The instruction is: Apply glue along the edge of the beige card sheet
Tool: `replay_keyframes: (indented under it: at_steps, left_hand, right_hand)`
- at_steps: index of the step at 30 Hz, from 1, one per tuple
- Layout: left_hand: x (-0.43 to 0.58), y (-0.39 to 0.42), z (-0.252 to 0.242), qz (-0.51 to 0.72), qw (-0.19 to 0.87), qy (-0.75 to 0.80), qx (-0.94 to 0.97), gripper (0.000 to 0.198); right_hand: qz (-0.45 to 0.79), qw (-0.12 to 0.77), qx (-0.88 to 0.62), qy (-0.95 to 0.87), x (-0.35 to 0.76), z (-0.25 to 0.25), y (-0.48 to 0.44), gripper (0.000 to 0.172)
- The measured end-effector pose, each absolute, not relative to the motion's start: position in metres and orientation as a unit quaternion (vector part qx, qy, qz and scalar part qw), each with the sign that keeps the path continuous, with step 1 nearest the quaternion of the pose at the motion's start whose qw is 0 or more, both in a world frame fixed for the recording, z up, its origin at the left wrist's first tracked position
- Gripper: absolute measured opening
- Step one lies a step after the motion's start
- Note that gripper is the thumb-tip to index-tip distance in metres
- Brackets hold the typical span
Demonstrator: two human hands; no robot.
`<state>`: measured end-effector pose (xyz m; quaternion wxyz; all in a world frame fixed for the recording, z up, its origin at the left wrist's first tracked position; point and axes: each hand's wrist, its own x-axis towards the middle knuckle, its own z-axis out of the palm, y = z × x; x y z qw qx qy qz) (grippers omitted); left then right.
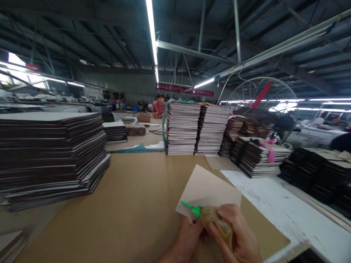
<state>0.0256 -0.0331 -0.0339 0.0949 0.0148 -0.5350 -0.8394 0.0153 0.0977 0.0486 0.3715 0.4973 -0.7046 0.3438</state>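
Note:
My right hand [238,233] is wrapped round a squeeze glue bottle [218,221] with a yellowish, murky body and a green nozzle. The bottle is tilted, its nozzle pointing left across the near corner of a pale beige board [211,186]. Whether the tip touches the board, I cannot tell. Close beside it, my left hand [189,233] is closed at the near edge of that board, its fingers partly hidden behind the bottle. Under both hands lies a large brown sheet [131,193] covering the table.
A tall stack of dark-edged boards [49,153] stands on the left. Taller stacks [183,129] rise at the back, with a tied bundle [257,157] and black stacks [320,171] on the right. Behind are a fan [263,98] and a person in a red top [158,106].

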Motion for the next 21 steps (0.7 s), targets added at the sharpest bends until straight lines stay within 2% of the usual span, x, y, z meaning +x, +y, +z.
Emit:
replay_keyframes:
  at_steps: [4,10,15,21]
  left_hand:
    - [0.027,-0.032,-0.031,-0.819,0.089,-0.565,0.031,0.064]
    - [0.03,-0.032,-0.03,-0.837,0.088,-0.54,0.013,0.062]
    - [0.029,-0.032,-0.032,-0.804,0.09,-0.586,0.036,0.06]
    - [0.026,-0.032,-0.035,-0.826,0.089,-0.556,0.009,0.071]
  right_hand:
    - [0.339,0.405,0.465,-0.711,0.012,0.051,0.099,0.023]
    - [0.32,0.366,0.527,-0.697,0.013,0.056,0.097,0.021]
    - [0.33,0.421,0.459,-0.709,0.014,0.064,0.095,0.022]
    - [0.274,0.383,0.524,-0.709,0.014,0.068,0.097,0.021]
